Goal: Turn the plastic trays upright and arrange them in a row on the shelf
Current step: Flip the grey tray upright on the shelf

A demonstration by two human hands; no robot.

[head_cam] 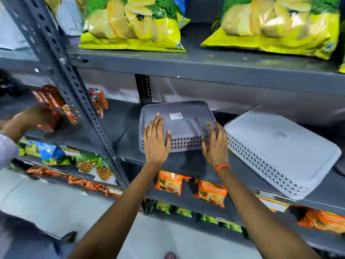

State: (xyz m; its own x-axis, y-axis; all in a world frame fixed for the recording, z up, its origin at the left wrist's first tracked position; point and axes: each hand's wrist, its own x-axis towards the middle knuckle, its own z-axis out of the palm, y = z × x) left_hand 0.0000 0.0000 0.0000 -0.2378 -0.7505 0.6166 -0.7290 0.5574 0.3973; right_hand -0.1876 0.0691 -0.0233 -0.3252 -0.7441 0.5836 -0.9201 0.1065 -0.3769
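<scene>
Two plastic trays sit on the middle shelf (130, 131), both upside down – flat bases up, perforated walls down. The darker grey tray (177, 120) is centre, square-ish to the shelf edge, with a small white label on its base. The lighter grey tray (280, 152) sits just to its right, skewed, one corner near the shelf's front lip. A narrow gap shows between them; they look apart, not touching.

Both hands are on the darker tray. The left hand (155, 141) lies over its front-left corner, fingers spread flat on the base, palm down over the wall. The right hand (214, 144) is at the front-right corner, fingers splayed and slightly curled. Neither is closed into a grip yet – contact, not a grasp. The right hand is motion-blurred, so its finger contact is uncertain.

Step in hand, as I read it: starting the flip of the first tray. Nothing is upright yet, so the task is at its beginning.

Next move likely needs fingers hooked under the front rim, then a lift and roll toward the person. Headroom under the upper shelf (205, 68) looks limited, so pulling it forward first seems safer. Someone else's hand (37, 116) works the snack packets (54, 103) far left, well clear.
</scene>
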